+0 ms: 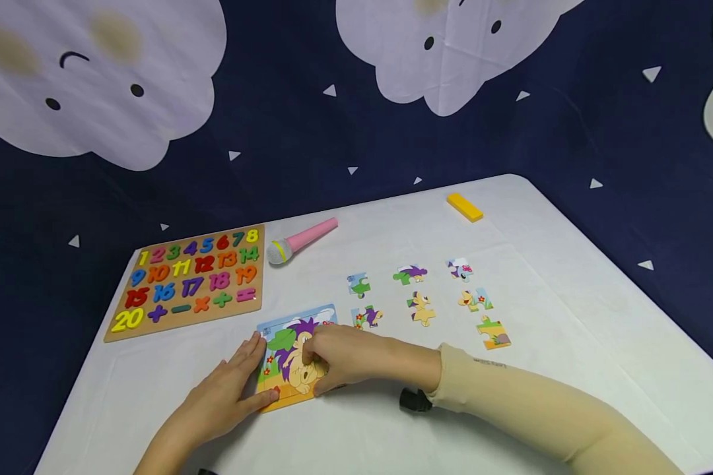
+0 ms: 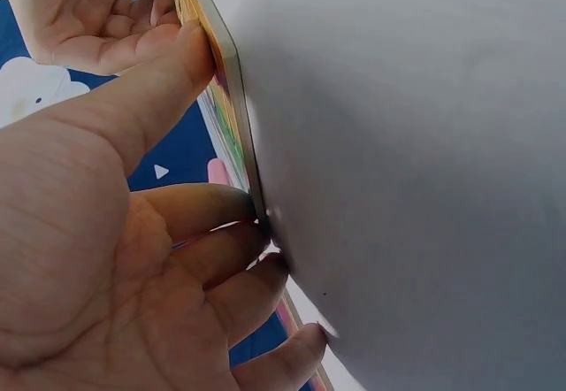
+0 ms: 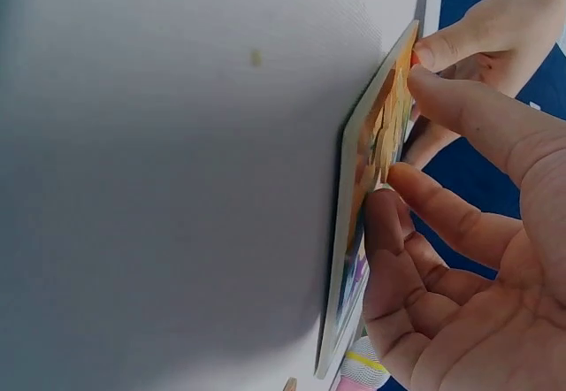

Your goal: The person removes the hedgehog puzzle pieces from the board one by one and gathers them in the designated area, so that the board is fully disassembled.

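Note:
A square puzzle board with a purple-haired hedgehog picture lies on the table before me. My left hand steadies it, with extended fingers along its left edge and the thumb on its lower corner. Over the board's lower right part, my right hand has curled fingers. In the right wrist view its thumb and index finger pinch a tan-orange puzzle piece at the board's face; most of that piece is hidden. Several loose puzzle pieces lie in rows to the right of the board.
At the back left lies a wooden number board with coloured digits. A pink toy microphone rests beside it. Near the far edge of the white table is a yellow block. A dark cloth with clouds hangs behind.

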Available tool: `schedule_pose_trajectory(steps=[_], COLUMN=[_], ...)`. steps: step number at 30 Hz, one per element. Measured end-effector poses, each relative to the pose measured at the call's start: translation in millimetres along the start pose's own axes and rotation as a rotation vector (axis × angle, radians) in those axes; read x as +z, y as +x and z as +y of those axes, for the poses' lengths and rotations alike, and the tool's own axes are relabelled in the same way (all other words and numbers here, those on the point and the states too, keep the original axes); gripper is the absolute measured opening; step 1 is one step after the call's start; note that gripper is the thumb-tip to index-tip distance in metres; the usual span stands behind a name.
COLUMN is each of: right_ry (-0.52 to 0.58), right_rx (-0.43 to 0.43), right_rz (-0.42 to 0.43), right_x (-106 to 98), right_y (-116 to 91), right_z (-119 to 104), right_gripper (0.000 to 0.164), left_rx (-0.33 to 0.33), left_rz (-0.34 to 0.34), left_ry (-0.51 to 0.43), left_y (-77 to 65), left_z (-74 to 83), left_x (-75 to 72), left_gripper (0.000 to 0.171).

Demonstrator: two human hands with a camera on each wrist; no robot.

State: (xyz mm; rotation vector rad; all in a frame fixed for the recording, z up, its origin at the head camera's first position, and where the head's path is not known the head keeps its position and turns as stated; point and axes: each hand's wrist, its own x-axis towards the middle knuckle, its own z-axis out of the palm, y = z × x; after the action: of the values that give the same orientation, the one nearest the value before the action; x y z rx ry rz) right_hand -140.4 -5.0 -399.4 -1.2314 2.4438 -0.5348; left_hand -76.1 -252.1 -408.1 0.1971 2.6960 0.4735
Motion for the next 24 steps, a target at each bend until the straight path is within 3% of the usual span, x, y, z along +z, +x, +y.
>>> schedule_pose_trajectory(steps=[6,11,15,24], right_ry=[0.021,0.060,0.035,0.007], right_rx=[0.019,0.037,0.018,0.004], right_rz=[-0.002,-0.011,-0.029,-0.036], right_x=[-1.4,-2.8,-1.4,-0.2], right_y=[6.1,8.2,9.2,9.7], right_z=[-2.6,-3.5,-3.4,-4.7], right_gripper=[0.033,0.040,0.048,0.047], left_rx=[0.005,0.009,0.011,0.013], left_rz=[0.006,0.008,0.008,0.017], left_ry=[0.001,0.000,0.003,0.014], left_y=[-0.4,-0.5,-0.8,-1.3], left_z=[-0.7,-0.5,-0.7,-1.1], left_x=[0.5,0.2,0.3,0.3], left_gripper=[0.109,0.109,0.108,0.108])
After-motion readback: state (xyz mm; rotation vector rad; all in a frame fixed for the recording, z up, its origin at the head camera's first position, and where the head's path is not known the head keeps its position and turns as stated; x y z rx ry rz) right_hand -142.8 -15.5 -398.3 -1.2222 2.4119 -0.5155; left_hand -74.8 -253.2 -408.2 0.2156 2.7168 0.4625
